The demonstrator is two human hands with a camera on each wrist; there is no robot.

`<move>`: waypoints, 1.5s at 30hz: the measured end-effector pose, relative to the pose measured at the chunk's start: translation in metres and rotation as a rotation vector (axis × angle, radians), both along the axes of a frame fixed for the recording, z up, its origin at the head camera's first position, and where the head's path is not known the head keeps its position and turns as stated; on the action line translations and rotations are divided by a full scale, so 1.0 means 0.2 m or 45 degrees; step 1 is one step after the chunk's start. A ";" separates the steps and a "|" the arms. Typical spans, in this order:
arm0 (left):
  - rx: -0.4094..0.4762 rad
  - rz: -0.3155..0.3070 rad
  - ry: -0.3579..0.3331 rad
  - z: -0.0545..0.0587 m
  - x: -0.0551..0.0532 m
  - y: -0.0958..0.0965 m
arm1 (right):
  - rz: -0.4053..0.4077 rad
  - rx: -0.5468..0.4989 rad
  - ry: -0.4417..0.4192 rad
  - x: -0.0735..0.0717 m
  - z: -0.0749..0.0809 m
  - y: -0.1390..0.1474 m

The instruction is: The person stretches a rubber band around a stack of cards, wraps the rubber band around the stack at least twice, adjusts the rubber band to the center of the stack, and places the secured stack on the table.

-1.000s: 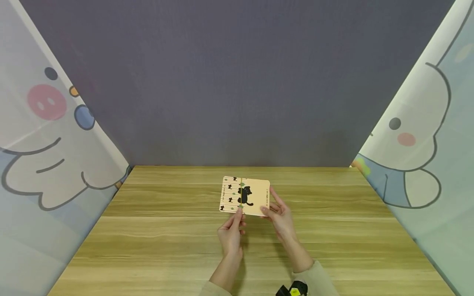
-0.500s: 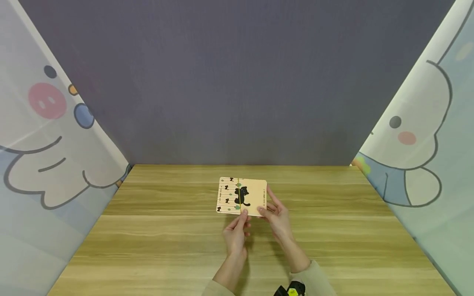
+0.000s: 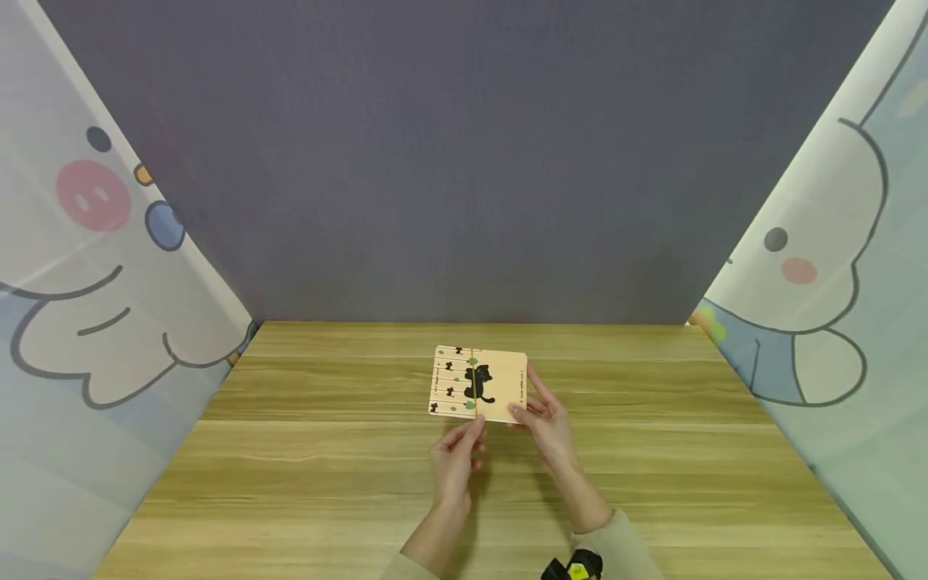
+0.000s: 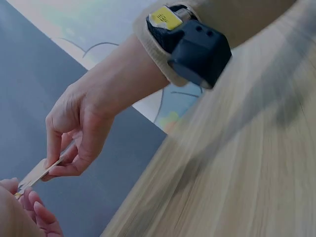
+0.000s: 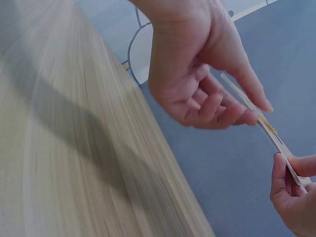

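Note:
A cream stack of cards (image 3: 507, 374) with a black cat print is held up over the table, seen nearly edge-on in both wrist views. Around its middle runs a thin yellow rubber band (image 3: 474, 379), slanting slightly toward the near edge. My left hand (image 3: 453, 463) pinches the band at that edge between thumb and fingers; the right wrist view shows the yellow band (image 5: 267, 124) at those fingertips. My right hand (image 3: 553, 435) grips the stack's right end, thumb on top and fingers behind. In the left wrist view my right hand (image 4: 81, 121) shows the same grip.
The wood-grain table (image 3: 290, 467) lies under both hands. A dark grey panel (image 3: 464, 161) stands along its back edge, with cartoon-printed curtains (image 3: 80, 322) on either side. A black wrist camera (image 3: 573, 565) sits on the right sleeve.
The stack shifted slightly left, then back right. My left thumb moved from the stack's face down to its near edge, and the band's near end now leans right toward it.

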State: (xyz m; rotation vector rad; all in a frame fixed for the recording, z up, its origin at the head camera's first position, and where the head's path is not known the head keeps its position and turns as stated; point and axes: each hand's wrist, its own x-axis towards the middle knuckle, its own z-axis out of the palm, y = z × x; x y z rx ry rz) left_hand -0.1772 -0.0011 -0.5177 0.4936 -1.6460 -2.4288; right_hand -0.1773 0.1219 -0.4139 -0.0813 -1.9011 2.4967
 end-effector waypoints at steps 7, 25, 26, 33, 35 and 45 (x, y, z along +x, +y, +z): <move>-0.162 -0.075 0.205 -0.01 0.02 -0.05 | 0.026 0.031 0.049 -0.09 -0.20 0.07; -0.577 -0.337 0.396 0.71 0.16 -0.23 | 0.151 -0.041 0.238 -0.14 -0.40 0.13; -0.593 -0.340 0.385 0.72 0.15 -0.25 | 0.163 -0.046 0.252 -0.12 -0.36 0.13; -0.737 -0.424 0.443 0.80 0.07 -0.34 | 0.138 -0.015 0.168 0.03 -0.10 0.09; -0.775 -0.461 0.480 0.81 0.03 -0.36 | 0.118 -0.002 0.099 0.04 -0.07 0.08; -1.032 -0.574 0.610 0.76 -0.22 -0.44 | 0.096 0.029 -0.012 0.06 -0.05 0.10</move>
